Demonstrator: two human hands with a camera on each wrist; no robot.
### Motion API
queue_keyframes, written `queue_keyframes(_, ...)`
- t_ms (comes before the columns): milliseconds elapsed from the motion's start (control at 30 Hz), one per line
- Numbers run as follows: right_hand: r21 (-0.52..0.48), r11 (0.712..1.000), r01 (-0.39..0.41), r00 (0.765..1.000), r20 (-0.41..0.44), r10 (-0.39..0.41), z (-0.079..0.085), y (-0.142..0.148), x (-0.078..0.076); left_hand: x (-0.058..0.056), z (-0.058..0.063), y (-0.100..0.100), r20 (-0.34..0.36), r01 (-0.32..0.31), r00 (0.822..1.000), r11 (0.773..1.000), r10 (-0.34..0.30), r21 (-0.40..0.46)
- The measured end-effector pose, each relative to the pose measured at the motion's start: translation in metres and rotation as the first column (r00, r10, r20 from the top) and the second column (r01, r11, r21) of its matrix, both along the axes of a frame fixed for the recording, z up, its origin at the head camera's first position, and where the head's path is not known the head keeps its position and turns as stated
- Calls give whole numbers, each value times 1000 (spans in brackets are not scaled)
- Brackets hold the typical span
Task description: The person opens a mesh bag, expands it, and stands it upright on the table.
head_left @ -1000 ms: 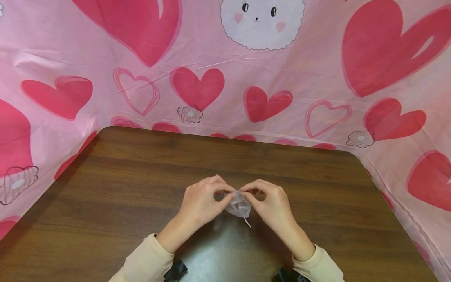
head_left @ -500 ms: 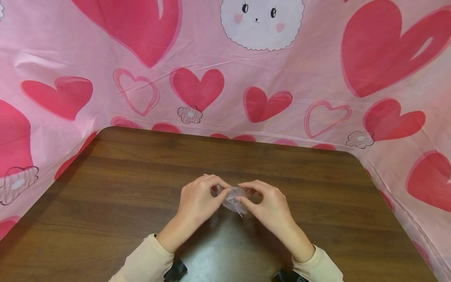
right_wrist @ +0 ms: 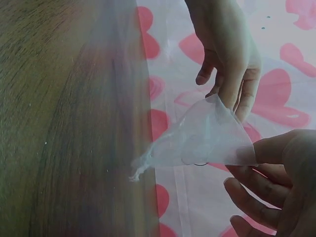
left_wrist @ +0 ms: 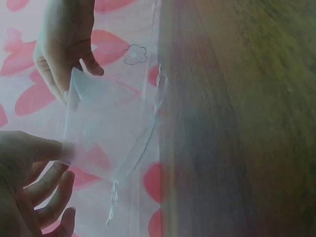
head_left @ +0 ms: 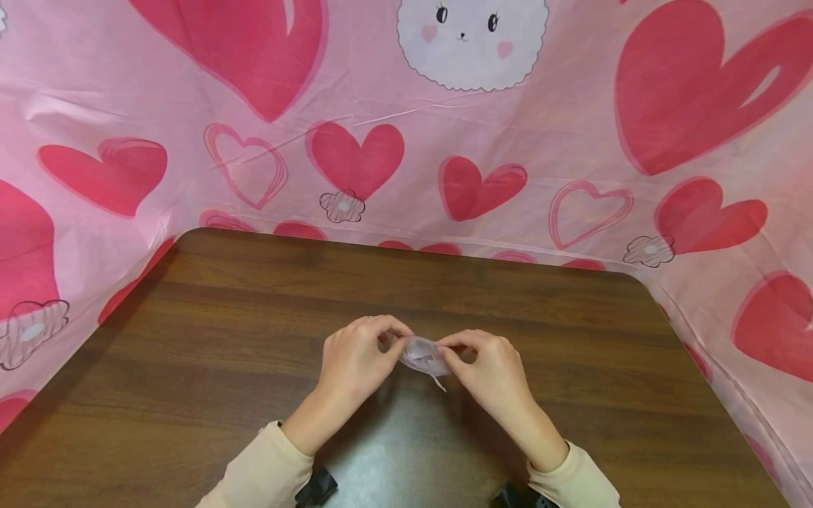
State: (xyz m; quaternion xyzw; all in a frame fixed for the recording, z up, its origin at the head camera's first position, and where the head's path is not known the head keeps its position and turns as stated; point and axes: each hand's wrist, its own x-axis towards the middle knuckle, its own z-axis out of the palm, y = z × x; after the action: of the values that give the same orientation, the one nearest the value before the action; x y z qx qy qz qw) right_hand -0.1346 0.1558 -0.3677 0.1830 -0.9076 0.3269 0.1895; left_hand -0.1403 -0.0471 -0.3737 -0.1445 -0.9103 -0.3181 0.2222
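A small sheer white drawstring pouch (head_left: pixel 424 355) is stretched between both hands above the middle of the table. My left hand (head_left: pixel 357 356) pinches one corner between thumb and forefinger. The opposite corner is pinched by the thumb and forefinger of my right hand (head_left: pixel 492 363). From the pouch's near side a thin white drawstring (head_left: pixel 440 384) dangles; in the left wrist view it loops along the mouth side. The right wrist view shows the pouch (right_wrist: pixel 202 136) narrowing to its gathered string end, with a faint thin curved line near its lower edge.
Beneath the hands is a dark brown wooden table (head_left: pixel 254 303) with rounded far corners. A pink cloth with red hearts (head_left: pixel 356 155) hangs behind and on both sides. Black straps (head_left: pixel 316 487) sit at the wrists by the beige sleeves (head_left: pixel 269 469).
The right thumb and fingers, spread around the pouch half a second ago, now pinch its corner. The left hand has shifted slightly left, and the pouch is pulled wider between the hands.
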Motion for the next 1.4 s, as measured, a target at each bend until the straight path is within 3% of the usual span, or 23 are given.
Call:
queue_keyframes(300, -10, 1000, 12, 1000, -1, -12, 1, 0, 0, 0, -1, 0, 4, 25, 1000, 999, -25, -20)
queue_keyframes(467, -13, 1000, 17, 1000, -8, -18, 1, 0, 0, 0, -1, 1, 50, 70, 996, 997, -68, -41)
queue_keyframes(733, -13, 1000, -3, 1000, -30, 2, 0, 1, -1, 0, -1, 4, 82, 97, 993, 988, -88, -119)
queue_keyframes(900, -21, 999, -24, 999, -38, 23, -1, 0, -2, 1, -1, 2, 58, 72, 996, 991, -66, -116)
queue_keyframes(1167, -16, 999, -37, 999, -15, 36, -1, 1, -1, 1, 0, 1, 63, -8, 998, 1000, 10, -25)
queue_keyframes(1400, -20, 1000, -9, 1000, -26, 8, 1, 1, -2, 0, -1, 1, 71, -2, 997, 1000, 4, -21)
